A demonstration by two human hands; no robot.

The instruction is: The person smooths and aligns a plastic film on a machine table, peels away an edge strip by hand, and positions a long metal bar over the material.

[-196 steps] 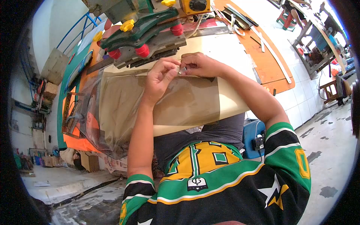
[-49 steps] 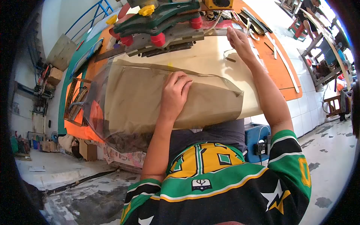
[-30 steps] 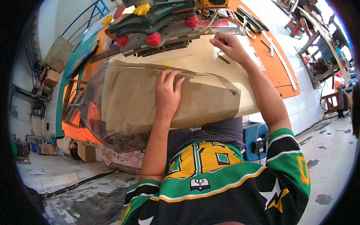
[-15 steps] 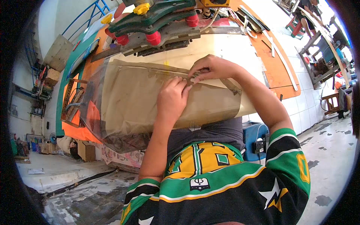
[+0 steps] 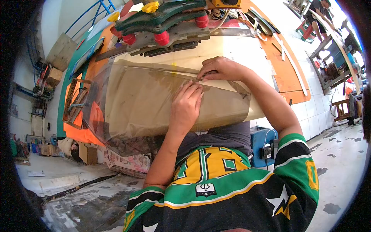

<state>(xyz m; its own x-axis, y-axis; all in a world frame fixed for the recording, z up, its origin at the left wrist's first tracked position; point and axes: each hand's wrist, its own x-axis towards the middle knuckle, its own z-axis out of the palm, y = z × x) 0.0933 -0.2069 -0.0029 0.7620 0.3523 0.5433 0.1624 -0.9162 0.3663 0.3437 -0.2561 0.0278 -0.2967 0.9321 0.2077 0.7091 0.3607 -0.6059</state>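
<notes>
A translucent brown plastic sheet point(image 5: 147, 96) lies over a cream board point(image 5: 216, 48) at the table's near side. My left hand point(image 5: 186, 106) rests on the sheet, its fingers close together and their tips near the sheet's far folded edge. Just beyond and to the right, my right hand point(image 5: 220, 69) is pinched at that same edge, thumb against fingers. Whatever small thing is between those fingertips is too small to make out. The two hands' fingertips almost meet. Beyond them stands a green press frame point(image 5: 162, 21) with red feet and yellow knobs.
Metal strips and a long white strip point(image 5: 288, 62) lie on the orange tabletop point(image 5: 284, 77) at the right. A metal frame point(image 5: 73, 102) stands at the left. A blue case point(image 5: 262, 145) is beside my legs. Another person point(image 5: 319, 17) sits far off at the upper right.
My right hand, earlier raised beyond the sheet, came down to the folded edge beside my left hand. Since the last frame, my left hand has shifted slightly right and nearer my body.
</notes>
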